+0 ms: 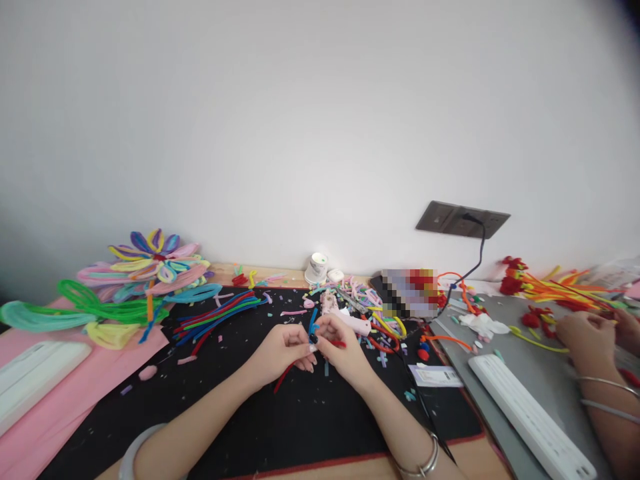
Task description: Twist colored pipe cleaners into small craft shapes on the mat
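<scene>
Over the black mat (280,427), my left hand (285,350) and my right hand (343,343) meet with fingertips pinched together. Between them is a blue pipe cleaner (313,321), its end sticking up above the fingers. A red pipe cleaner (283,379) hangs down below my left hand, and a bit of red shows by my right fingers. How the pieces join is hidden by the fingers. A bundle of red, green, blue and purple pipe cleaners (220,319) lies to the left of my hands.
Scraps of cut pipe cleaner (363,293) and a paper cup (317,268) are along the wall. At left are a pipe-cleaner flower (157,257) and a white case (43,380). A black cable (482,250) runs from the socket. At right, another person's hands (587,337) work near a white strip-shaped case (533,417).
</scene>
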Demonstrator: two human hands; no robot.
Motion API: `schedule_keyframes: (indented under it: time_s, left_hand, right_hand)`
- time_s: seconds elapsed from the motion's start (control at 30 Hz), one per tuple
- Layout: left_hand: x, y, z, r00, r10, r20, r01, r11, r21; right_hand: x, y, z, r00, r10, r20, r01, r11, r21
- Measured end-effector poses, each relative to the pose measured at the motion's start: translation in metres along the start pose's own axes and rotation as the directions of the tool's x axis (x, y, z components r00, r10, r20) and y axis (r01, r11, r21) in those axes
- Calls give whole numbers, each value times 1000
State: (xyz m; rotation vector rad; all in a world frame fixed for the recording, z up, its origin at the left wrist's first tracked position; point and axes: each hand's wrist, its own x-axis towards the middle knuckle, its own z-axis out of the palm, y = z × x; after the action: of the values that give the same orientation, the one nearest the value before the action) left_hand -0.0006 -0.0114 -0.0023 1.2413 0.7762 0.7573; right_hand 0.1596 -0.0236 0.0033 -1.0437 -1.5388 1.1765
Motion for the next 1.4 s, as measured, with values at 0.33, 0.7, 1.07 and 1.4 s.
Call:
schedule_keyframes:
  time_s: [0.33, 0.7, 1.07, 1.4]
  left_hand:
    - [1, -2, 3, 1000, -10, -2, 10, 999, 47]
    - [5, -8, 1, 999, -2, -40, 1, 1000, -12]
    - [3, 2, 2, 997, -13, -79, 14, 1000, 13]
    - [5, -5, 0, 993, 90, -70, -87, 995, 42]
  right_hand:
    - [1, 5, 1, 994, 29, -107, -36, 997, -63]
    - [3, 11, -1, 981, 84, -176, -90, 996, -24]
    - [2, 6, 0, 987, 84, -135, -82, 996, 21]
    - [3, 3, 0, 990, 88, -109, -82, 995, 60]
